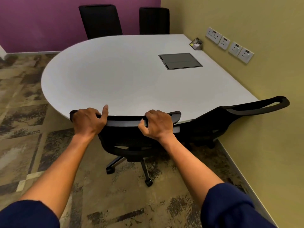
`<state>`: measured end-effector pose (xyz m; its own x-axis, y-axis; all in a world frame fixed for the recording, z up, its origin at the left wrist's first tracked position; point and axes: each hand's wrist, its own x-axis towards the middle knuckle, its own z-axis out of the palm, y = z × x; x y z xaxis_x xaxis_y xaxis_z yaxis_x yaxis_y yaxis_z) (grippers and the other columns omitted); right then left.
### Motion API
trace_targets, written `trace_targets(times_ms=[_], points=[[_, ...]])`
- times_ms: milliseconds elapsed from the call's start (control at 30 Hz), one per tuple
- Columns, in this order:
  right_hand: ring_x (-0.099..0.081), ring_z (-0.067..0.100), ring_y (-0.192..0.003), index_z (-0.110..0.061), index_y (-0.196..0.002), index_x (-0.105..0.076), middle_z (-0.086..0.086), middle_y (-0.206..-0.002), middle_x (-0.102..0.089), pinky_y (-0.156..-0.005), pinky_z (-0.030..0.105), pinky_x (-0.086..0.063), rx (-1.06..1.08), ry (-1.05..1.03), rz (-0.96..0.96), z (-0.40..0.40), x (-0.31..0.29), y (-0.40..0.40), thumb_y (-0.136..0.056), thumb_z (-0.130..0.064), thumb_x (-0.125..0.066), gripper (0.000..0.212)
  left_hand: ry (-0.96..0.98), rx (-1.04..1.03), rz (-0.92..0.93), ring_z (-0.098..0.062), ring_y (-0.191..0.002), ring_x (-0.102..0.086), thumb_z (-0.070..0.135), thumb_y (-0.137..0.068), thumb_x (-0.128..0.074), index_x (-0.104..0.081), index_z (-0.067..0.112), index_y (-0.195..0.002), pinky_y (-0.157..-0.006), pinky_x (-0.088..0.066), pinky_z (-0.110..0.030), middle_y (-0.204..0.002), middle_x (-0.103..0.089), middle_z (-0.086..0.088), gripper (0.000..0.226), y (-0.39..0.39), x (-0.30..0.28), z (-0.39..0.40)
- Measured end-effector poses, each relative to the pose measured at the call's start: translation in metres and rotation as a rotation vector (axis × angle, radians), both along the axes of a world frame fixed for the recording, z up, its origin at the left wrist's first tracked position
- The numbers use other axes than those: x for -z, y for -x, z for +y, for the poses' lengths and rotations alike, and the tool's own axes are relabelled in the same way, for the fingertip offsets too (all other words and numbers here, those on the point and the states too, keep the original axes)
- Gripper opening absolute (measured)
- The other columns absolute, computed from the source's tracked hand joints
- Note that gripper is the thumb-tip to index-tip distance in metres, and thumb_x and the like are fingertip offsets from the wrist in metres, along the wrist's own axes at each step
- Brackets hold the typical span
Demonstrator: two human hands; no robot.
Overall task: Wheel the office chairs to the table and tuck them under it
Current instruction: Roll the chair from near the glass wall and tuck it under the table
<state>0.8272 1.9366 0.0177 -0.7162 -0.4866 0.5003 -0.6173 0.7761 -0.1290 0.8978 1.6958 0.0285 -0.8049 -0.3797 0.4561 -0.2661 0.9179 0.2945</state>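
Office chair (131, 145) at surface (115, 76) edge, nearly tucked; left hand (88, 122), right hand (158, 125) clamped on backrest. Three others parked.

We stand at the near edge of the table (115, 76), our left hand (88, 122) and right hand (158, 124) on the back of the nearest chair (131, 145). To its right, by the wall, a second chair (230, 119). Two more sit at the far side — one (100, 20) left, one (153, 20) right. On the table's far right corner — a small holder (196, 43).
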Motion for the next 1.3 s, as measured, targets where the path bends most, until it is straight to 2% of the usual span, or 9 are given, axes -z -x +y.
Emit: trace_targets(times_ms=[100, 300, 433, 567, 733, 900, 1000, 1167, 1300], points=[[-0.035, 0.016, -0.045, -0.013, -0.058, -0.059, 0.001, -0.056, -0.056, -0.049, 0.018, -0.008, 0.027, 0.003, -0.020, -0.001, 0.000, -0.003, -0.082, -0.048, -0.037, 0.049, 0.002, 0.020, 0.003, -0.029, -0.041, -0.048, 0.059, -0.096, -0.036, -0.058, 0.015, -0.044, -0.051, -0.037, -0.031, -0.038, -0.046, -0.003, 0.072, -0.001, 0.003, -0.002], [-0.035, 0.015, -0.053, -0.011, -0.070, -0.060, 0.003, -0.063, -0.058, -0.049, 0.020, -0.007, 0.059, -0.012, -0.063, 0.005, -0.001, -0.037, -0.084, -0.048, -0.040, 0.045, -0.004, 0.083, -0.024, -0.024, -0.039, -0.052, 0.069, -0.091, -0.030, -0.069, 0.013, -0.049, -0.050, -0.048, -0.032, -0.040, -0.056, -0.002, 0.080, -0.034, 0.003, 0.002], [-0.051, 0.021, -0.057, -0.012, -0.073, -0.060, 0.003, -0.067, -0.060, -0.053, 0.026, -0.022, 0.099, -0.037, -0.101, 0.021, 0.002, -0.055, -0.086, -0.048, -0.040, 0.043, -0.017, 0.132, -0.025, -0.027, -0.046, -0.061, 0.070, -0.088, -0.030, -0.077, 0.013, -0.059, -0.049, -0.049, -0.031, -0.048, -0.066, -0.005, 0.079, -0.059, 0.005, 0.016], [-0.054, 0.017, -0.058, -0.015, -0.071, -0.060, -0.001, -0.067, -0.061, -0.054, 0.026, -0.027, 0.082, -0.013, -0.115, 0.040, -0.001, -0.079, -0.086, -0.047, -0.043, 0.040, -0.041, 0.159, 0.017, -0.026, -0.048, -0.064, 0.068, -0.088, -0.034, -0.080, 0.016, -0.065, -0.049, -0.052, -0.033, -0.051, -0.068, -0.004, 0.073, -0.093, 0.000, 0.032], [-0.044, 0.009, -0.053, -0.019, -0.066, -0.056, -0.006, -0.062, -0.055, -0.050, 0.017, -0.015, 0.041, 0.003, -0.139, 0.047, 0.002, -0.114, -0.085, -0.047, -0.046, 0.034, -0.015, 0.137, 0.048, -0.019, -0.041, -0.057, 0.064, -0.090, -0.039, -0.076, 0.018, -0.057, -0.043, -0.045, -0.027, -0.045, -0.062, 0.003, 0.068, -0.132, 0.006, 0.033], [-0.035, 0.007, -0.053, -0.023, -0.064, -0.043, -0.007, -0.059, -0.048, -0.052, 0.014, -0.008, 0.051, 0.015, -0.142, 0.053, -0.001, -0.129, -0.085, -0.045, -0.046, 0.031, -0.004, 0.148, 0.095, -0.020, -0.054, -0.065, 0.060, -0.090, -0.045, -0.079, 0.015, -0.070, -0.057, -0.052, -0.031, -0.062, -0.072, 0.002, 0.059, -0.156, 0.011, 0.039], [-0.035, 0.007, -0.053, -0.025, -0.066, -0.037, -0.008, -0.059, -0.045, -0.052, 0.014, -0.007, 0.048, 0.010, -0.152, 0.054, -0.002, -0.129, -0.086, -0.046, -0.044, 0.030, -0.009, 0.161, 0.059, -0.019, -0.060, -0.067, 0.062, -0.090, -0.046, -0.078, 0.015, -0.077, -0.064, -0.054, -0.034, -0.068, -0.073, 0.002, 0.058, -0.159, 0.010, 0.043], [-0.034, 0.009, -0.051, -0.023, -0.063, -0.036, -0.009, -0.058, -0.039, -0.050, 0.016, -0.008, 0.071, 0.006, -0.126, 0.056, -0.005, -0.113, -0.087, -0.047, -0.042, 0.034, -0.021, 0.173, 0.018, -0.015, -0.058, -0.065, 0.065, -0.089, -0.045, -0.077, 0.019, -0.074, -0.054, -0.052, -0.028, -0.065, -0.071, 0.005, 0.058, -0.137, -0.001, 0.043], [-0.033, 0.010, -0.052, -0.022, -0.062, -0.043, -0.006, -0.059, -0.049, -0.050, 0.017, -0.007, 0.044, -0.029, -0.110, 0.049, -0.006, -0.084, -0.085, -0.047, -0.043, 0.034, -0.041, 0.112, -0.024, -0.015, -0.049, -0.059, 0.067, -0.091, -0.037, -0.073, 0.017, -0.063, -0.049, -0.051, -0.031, -0.054, -0.064, 0.004, 0.067, -0.115, -0.001, 0.037]])
